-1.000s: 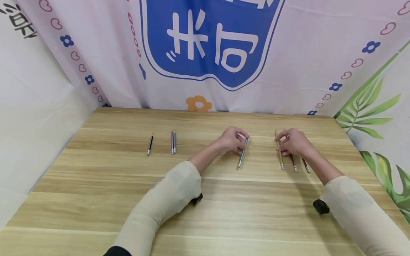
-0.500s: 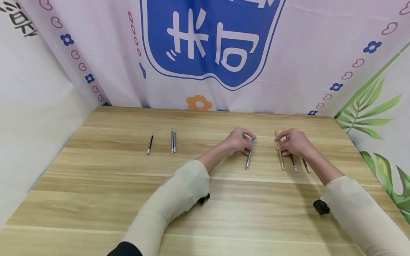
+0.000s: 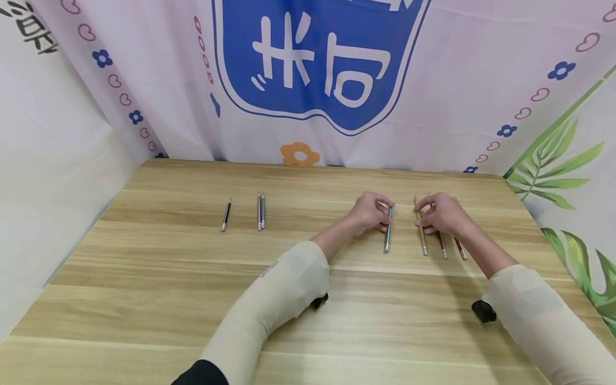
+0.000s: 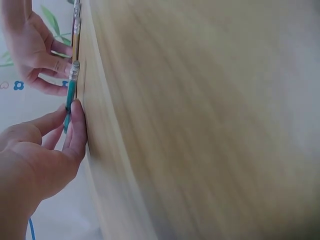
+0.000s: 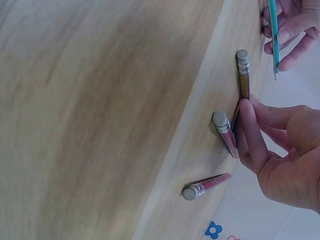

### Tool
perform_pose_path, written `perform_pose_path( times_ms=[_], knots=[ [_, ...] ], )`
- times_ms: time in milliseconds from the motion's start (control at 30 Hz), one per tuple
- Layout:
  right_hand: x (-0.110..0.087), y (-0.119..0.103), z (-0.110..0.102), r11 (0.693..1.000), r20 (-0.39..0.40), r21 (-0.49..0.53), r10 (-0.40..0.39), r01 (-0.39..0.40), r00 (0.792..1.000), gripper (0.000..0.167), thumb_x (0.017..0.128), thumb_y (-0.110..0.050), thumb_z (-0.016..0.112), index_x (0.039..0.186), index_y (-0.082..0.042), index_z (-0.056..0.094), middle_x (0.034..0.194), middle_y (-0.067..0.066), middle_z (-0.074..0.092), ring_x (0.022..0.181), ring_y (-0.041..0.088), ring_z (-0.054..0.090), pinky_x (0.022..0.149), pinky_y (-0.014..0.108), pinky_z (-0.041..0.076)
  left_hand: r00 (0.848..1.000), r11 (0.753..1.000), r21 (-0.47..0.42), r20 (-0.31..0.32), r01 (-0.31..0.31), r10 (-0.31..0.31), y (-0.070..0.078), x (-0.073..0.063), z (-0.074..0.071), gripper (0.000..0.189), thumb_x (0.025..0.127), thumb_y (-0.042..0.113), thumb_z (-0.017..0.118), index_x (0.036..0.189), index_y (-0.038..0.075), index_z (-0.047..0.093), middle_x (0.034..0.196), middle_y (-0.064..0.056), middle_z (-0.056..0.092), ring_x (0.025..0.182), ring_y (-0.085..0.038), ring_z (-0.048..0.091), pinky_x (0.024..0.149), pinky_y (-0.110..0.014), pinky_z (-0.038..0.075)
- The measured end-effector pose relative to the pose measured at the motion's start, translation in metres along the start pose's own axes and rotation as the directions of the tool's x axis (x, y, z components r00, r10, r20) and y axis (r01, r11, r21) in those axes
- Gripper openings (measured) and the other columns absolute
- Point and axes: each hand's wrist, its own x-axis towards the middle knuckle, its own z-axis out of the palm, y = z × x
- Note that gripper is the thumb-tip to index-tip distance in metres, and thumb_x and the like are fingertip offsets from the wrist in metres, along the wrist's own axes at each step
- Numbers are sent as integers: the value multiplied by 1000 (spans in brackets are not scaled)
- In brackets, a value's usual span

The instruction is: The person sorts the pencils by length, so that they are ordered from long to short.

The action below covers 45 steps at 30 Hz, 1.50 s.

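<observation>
Table (image 3: 144, 299) edge slanting down frame left, dark pencil (image 3: 226, 215) and paired pencils (image 3: 259, 211) upper left, wide wood stretch, left hand (image 3: 369, 212) pinching teal pencil (image 3: 387, 235) right of centre, narrow gap, yellow pencil (image 3: 423, 240) pinched by right hand (image 3: 443, 214), which partly covers two red pencils (image 3: 442, 247) short of right edge.
</observation>
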Motion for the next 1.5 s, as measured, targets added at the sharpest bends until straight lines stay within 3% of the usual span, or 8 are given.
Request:
perform_pose_path(
  times_ms=[133,433,733,1267,1500],
  knots=[
    [0,1,0,1000,2,-2,-2,2,1000,36,89,7,75,122,14,62,91,20,69,63,13,70,61,31,65,1000,1000,-15,-20,-5,5,0,2,7,39,84,-25,69,121,-11,67,78,-6,55,61,-16,62,59,-31,65],
    [0,2,0,1000,-1,9,-9,9,1000,37,89,8,76,123,15,63,91,19,68,63,12,70,62,31,66,1000,1000,-24,-12,-11,11,0,5,19,38,85,-23,69,121,-12,67,79,-8,55,56,-18,59,52,-24,61],
    [-1,4,0,1000,0,16,-9,9,1000,37,88,8,76,123,16,62,91,20,71,63,14,71,61,31,66,1000,999,-50,-21,7,-8,1,8,24,40,85,-24,69,123,-11,67,81,-9,56,59,-19,63,67,-36,67],
    [0,1,0,1000,6,7,-4,4,1000,37,89,7,75,123,15,62,92,21,71,64,13,71,62,30,65,994,997,80,-107,-4,13,6,14,38,39,83,-22,72,119,-8,71,85,-13,61,56,-15,59,58,-29,64],
    [0,2,0,1000,6,8,-5,5,1000,38,89,7,75,123,15,61,93,21,71,63,14,71,62,30,65,994,990,141,-105,-3,18,7,18,41,41,82,-22,74,120,-7,72,77,-6,55,54,-13,57,55,-26,63]
  ],
)
